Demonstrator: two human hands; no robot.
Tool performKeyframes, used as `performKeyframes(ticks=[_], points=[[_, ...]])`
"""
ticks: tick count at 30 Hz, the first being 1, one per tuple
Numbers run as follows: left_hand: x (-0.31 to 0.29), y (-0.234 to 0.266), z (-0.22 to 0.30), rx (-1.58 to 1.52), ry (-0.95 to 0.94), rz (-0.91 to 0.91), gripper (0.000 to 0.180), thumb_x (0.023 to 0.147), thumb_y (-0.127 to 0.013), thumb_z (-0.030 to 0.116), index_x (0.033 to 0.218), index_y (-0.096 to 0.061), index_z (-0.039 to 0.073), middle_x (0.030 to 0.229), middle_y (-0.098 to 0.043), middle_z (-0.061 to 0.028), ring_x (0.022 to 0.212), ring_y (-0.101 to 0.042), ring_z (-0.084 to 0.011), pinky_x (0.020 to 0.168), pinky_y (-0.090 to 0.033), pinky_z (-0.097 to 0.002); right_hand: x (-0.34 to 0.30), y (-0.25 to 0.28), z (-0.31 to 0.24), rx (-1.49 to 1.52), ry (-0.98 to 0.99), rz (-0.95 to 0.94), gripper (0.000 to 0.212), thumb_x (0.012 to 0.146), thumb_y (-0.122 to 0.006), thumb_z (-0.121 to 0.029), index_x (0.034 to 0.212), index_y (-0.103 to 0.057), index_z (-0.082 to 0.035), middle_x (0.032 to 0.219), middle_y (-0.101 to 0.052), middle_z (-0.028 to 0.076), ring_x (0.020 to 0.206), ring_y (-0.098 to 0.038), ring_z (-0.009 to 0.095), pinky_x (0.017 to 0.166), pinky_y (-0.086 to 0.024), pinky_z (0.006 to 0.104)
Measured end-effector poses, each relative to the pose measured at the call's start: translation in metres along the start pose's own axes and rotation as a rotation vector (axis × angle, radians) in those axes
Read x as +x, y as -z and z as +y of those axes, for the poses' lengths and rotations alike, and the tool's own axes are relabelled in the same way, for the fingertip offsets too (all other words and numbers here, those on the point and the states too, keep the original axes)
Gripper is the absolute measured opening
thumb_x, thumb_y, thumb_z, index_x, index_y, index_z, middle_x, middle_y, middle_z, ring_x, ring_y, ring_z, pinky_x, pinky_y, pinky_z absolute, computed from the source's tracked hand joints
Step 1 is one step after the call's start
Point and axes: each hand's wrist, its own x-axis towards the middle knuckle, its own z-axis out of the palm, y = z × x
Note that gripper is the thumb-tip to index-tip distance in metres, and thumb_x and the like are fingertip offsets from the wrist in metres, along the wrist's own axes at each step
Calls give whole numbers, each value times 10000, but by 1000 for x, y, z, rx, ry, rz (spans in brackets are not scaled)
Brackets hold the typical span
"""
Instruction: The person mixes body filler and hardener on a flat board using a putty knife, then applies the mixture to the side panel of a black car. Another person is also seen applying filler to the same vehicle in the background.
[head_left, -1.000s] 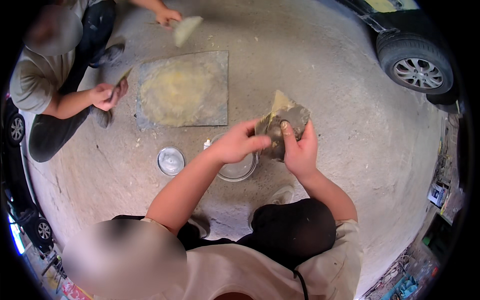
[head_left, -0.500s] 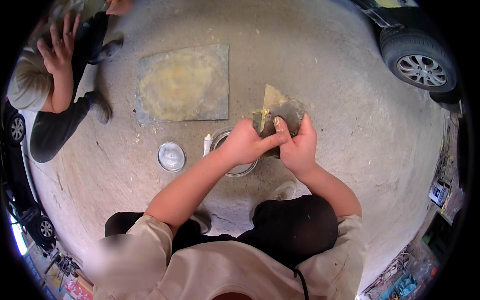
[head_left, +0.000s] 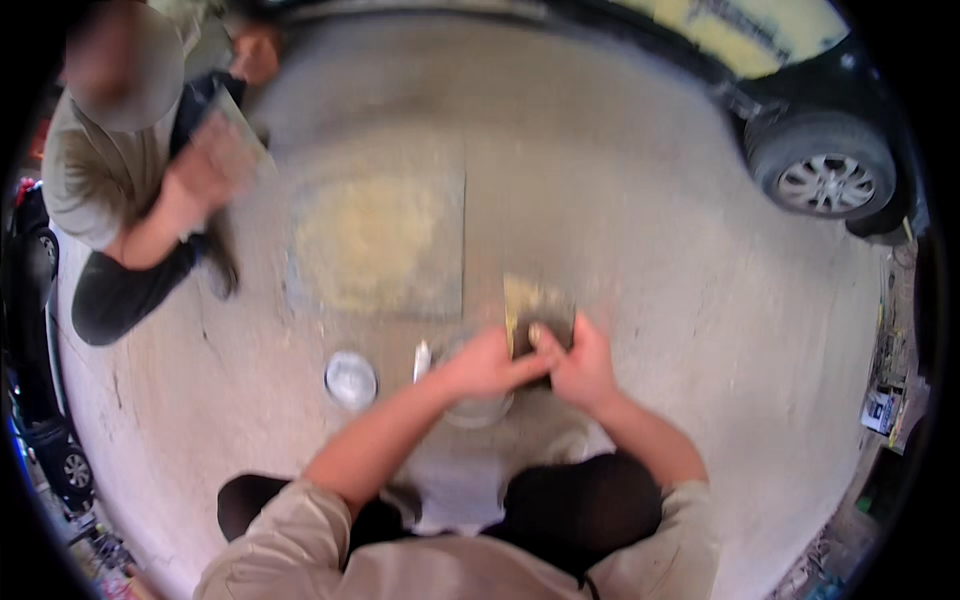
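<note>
A flat dark putty scraper [head_left: 552, 309], its far corner smeared with yellowish paste, is gripped between both hands in front of me. My left hand [head_left: 487, 364] closes on its left side and my right hand [head_left: 588, 368] on its right, the thumbs meeting over its near part. Motion blur hides the finer detail. Beneath my left hand and wrist, partly covered, stands a round open tin [head_left: 478, 411]. Just left of it is a small white tube [head_left: 422, 360]. Farther left lies a round, silvery lid [head_left: 351, 381].
A grey board [head_left: 448, 290] smeared with yellow paste lies on the concrete floor beyond. At far left a seated person's hand [head_left: 212, 165] holds a thin flat plate. A dark car with a silver-spoked wheel [head_left: 828, 183] stands at far right; clutter [head_left: 880, 412] lines the right edge.
The whole view has shifted, so the floor things sit lower in it. My hands still grip the scraper. The person at left has lowered a raised hand, and a flat plate now shows in it.
</note>
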Motion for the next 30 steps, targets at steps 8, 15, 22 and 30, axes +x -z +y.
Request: performKeyframes(ticks=[8, 15, 22, 30], points=[[-3, 31, -19, -197, 345, -63, 330, 873, -620, 199, 1127, -592, -10, 931, -682, -73, 731, -611, -120, 734, -504, -296, 16, 56, -4, 430, 226, 498, 312, 968, -455, -114, 1248, -455, 24, 1158, -582, 90, 1008, -576, 172, 907, -451, 302], [4, 42, -31, -166, 281, 38, 385, 845, -644, 140, 1177, -548, -28, 1004, -662, -66, 826, -591, -120, 760, -490, -296, 10, 95, 37, 92, 312, 512, 279, 945, -514, -46, 1213, -476, 22, 1123, -593, 96, 984, -574, 131, 853, -462, 268], [3, 51, -10, -355, 392, 172, 253, 855, -670, 173, 1032, -633, -5, 892, -662, -22, 797, -587, -90, 715, -480, -261, -7, 73, 49, -52, 372, 362, 246, 925, -529, -1, 1165, -504, 49, 1060, -616, 92, 916, -576, 106, 780, -483, 257], [18, 9, -31, -395, 137, 650, 333, 961, -554, 280, 735, -521, 38, 666, -480, 59, 644, -373, -29, 533, -327, -228, -20, 33, 40, -113, 349, 234, 195, 912, -543, -12, 1093, -569, 57, 1027, -618, 79, 896, -556, 103, 760, -448, 224]])
